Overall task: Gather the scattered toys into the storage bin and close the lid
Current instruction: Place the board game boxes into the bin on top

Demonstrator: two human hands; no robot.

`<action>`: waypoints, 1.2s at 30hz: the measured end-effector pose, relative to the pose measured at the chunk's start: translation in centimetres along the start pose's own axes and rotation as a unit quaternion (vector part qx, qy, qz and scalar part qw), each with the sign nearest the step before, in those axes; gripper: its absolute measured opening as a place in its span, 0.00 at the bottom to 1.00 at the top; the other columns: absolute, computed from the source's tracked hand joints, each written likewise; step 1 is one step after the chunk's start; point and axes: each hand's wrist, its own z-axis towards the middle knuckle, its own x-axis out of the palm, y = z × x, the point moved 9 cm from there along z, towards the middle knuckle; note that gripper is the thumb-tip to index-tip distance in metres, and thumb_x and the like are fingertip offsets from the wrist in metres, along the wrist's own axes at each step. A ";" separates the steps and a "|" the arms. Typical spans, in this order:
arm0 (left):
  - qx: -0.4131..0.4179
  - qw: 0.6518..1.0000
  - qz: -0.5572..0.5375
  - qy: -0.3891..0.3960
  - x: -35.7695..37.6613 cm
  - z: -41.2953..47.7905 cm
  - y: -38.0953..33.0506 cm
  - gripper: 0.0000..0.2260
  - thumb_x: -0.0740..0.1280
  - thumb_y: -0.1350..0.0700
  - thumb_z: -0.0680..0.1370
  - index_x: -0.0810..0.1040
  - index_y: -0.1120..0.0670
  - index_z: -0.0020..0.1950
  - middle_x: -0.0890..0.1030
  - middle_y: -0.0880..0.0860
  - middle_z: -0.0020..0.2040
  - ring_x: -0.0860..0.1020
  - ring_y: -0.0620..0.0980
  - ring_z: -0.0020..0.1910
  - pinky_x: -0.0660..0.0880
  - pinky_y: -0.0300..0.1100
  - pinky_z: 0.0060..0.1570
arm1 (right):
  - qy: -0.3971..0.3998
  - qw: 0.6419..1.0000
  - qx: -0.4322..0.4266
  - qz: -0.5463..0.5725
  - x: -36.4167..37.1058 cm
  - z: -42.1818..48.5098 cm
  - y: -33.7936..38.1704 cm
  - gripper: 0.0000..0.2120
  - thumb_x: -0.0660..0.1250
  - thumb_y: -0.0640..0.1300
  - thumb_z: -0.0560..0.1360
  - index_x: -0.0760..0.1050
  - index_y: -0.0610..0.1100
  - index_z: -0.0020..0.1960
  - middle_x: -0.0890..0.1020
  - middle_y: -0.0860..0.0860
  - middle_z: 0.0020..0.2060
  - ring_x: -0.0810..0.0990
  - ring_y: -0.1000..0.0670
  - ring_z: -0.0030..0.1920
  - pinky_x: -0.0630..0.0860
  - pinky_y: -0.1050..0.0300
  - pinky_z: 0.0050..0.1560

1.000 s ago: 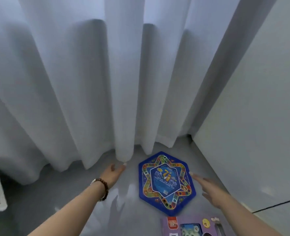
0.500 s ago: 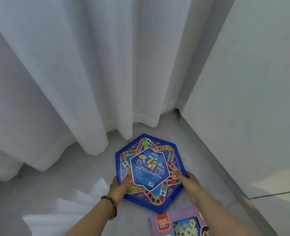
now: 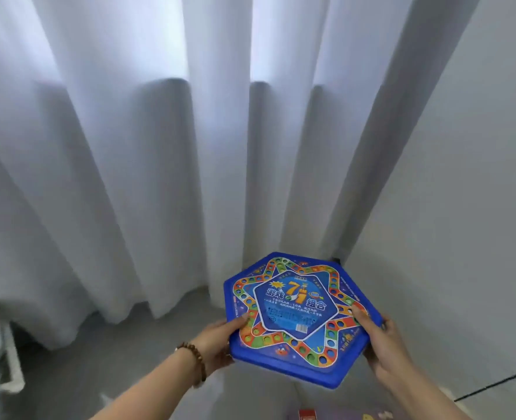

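Both my hands grip the blue hexagonal plastic game board (image 3: pixel 300 315), lower right of the frame.

My left hand (image 3: pixel 217 341) (beaded bracelet (image 3: pixel 194 360) on the wrist) clasps its left edge, my right hand (image 3: pixel 381 344) its right edge. It seems clear of the grey floor (image 3: pixel 99 359), before the white curtain (image 3: pixel 159 147).

purple box (image 3: pixel 338 416): cut off by bottom edge (only top strip shows) | small print on game board (image 3: pixel 300 315): unreadable
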 end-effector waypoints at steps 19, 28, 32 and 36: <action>0.236 0.829 -0.159 -0.481 -46.9 -40.4 5.9 0.27 0.69 0.49 0.74 0.63 0.60 0.66 0.77 0.57 0.54 0.77 0.50 0.37 0.74 0.42 0.36 | 0.411 0.875 0.009 -0.255 45.4 -38.3 -12.3 0.24 0.67 0.34 0.74 0.62 0.40 0.67 0.77 0.40 0.59 0.81 0.45 0.46 0.80 0.62 0.29; 0.164 0.847 -0.183 -0.471 -55.6 -36.4 11.9 0.30 0.70 0.50 0.73 0.61 0.56 0.71 0.78 0.60 0.59 0.81 0.57 0.47 0.79 0.53 0.50 | 0.433 0.826 0.012 -0.360 51.5 -38.6 -22.2 0.28 0.66 0.38 0.76 0.60 0.41 0.72 0.75 0.43 0.62 0.77 0.46 0.55 0.74 0.50 0.55; 0.150 0.846 -0.062 -0.508 -56.0 -35.7 10.1 0.38 0.68 0.51 0.76 0.48 0.54 0.77 0.69 0.60 0.70 0.74 0.60 0.62 0.72 0.54 0.62 | 0.419 0.794 -0.057 -0.437 51.0 -36.2 -21.4 0.35 0.67 0.50 0.75 0.54 0.45 0.76 0.62 0.46 0.74 0.63 0.45 0.72 0.63 0.52 0.69; 0.160 0.839 0.073 -0.514 -52.3 -35.3 4.7 0.36 0.64 0.45 0.77 0.50 0.55 0.77 0.63 0.59 0.74 0.65 0.58 0.71 0.63 0.49 0.70 | 0.405 0.790 -0.106 -0.448 48.6 -32.6 -17.2 0.31 0.66 0.52 0.75 0.59 0.47 0.74 0.66 0.46 0.71 0.68 0.45 0.69 0.67 0.55 0.64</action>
